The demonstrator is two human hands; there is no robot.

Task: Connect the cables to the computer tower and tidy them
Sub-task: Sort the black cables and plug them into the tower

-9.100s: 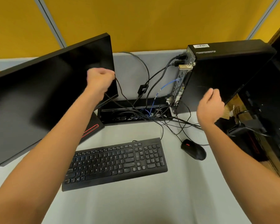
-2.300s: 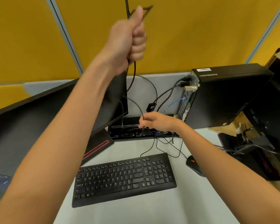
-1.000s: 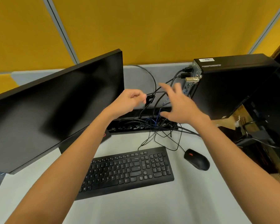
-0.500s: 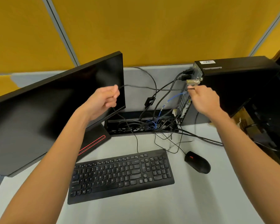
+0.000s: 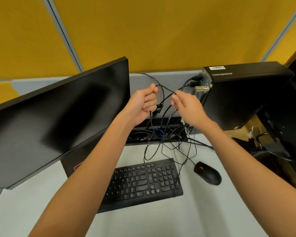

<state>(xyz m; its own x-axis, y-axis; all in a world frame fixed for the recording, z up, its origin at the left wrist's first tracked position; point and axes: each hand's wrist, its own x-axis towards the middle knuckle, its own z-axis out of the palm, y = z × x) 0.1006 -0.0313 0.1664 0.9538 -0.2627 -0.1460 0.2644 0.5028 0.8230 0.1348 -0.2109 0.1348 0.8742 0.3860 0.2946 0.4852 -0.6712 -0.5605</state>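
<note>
The right hand (image 5: 186, 106) had left the computer tower (image 5: 243, 93); both grips now pinched one cable (image 5: 162, 88) with the left hand (image 5: 143, 103), looping slack, likely tidying.

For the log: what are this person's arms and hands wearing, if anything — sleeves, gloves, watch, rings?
Nothing visible. Both forearms are bare from the bottom edge of the frame up to the wrists, with no sleeve cuff in view. The left hand and the right hand are ungloved, and no watch, bracelet or ring shows on the sides facing the camera.
</note>
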